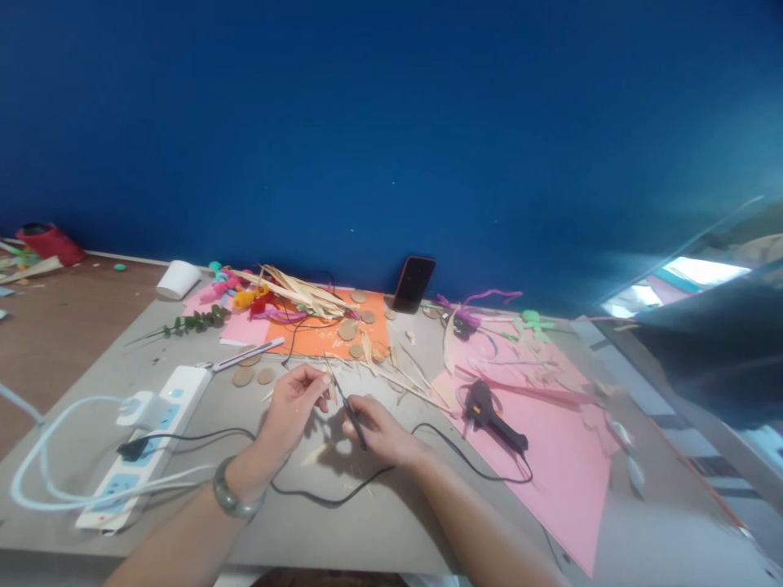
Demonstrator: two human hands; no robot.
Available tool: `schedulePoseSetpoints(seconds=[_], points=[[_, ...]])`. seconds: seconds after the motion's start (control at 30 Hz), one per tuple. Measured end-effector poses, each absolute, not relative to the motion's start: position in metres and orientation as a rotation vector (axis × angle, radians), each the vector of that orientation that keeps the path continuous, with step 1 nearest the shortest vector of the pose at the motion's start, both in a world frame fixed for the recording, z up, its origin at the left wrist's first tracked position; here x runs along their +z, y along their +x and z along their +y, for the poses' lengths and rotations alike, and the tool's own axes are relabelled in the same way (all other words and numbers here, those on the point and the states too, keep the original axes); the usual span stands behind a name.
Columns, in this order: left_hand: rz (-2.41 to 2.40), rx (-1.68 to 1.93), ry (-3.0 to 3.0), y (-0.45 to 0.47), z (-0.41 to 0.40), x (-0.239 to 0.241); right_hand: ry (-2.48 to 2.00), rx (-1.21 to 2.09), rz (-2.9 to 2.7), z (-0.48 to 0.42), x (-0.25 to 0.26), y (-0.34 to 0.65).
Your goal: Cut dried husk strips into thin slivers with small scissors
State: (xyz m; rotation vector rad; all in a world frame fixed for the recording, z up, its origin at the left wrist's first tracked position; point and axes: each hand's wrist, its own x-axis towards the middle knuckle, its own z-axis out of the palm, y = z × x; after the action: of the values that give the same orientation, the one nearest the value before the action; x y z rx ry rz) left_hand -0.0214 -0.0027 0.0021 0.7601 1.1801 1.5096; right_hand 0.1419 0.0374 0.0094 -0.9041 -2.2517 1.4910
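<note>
My left hand (pixel 294 408) is curled, its fingertips pinching a thin pale straw strip (pixel 331 385) above the grey table (pixel 379 522). A bracelet circles that wrist. My right hand (pixel 380 430) is closed round a thin dark tool (pixel 350 409) that points up and left toward the strip. The two hands are close together at the middle of the table. A pale scrap (pixel 315 455) lies on the table below them.
A black glue gun (pixel 489 414) lies on pink paper (pixel 550 465) at right, its cable looping under my hands. A white power strip (pixel 150 444) with plugs sits at left. Orange paper (pixel 330 334), straw strips, cardboard discs, pipe cleaners, a phone (pixel 414 283) and a white cup (pixel 178 279) lie behind.
</note>
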Motion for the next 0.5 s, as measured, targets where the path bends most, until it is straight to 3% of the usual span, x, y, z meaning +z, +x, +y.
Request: schedulePoseSetpoints(seconds=[0.5], points=[[1.216, 1.492, 0.772, -0.0212, -0.0030, 0.0027, -0.899, 1.512, -2.222, 0.0374, 0.0041, 0.1417]])
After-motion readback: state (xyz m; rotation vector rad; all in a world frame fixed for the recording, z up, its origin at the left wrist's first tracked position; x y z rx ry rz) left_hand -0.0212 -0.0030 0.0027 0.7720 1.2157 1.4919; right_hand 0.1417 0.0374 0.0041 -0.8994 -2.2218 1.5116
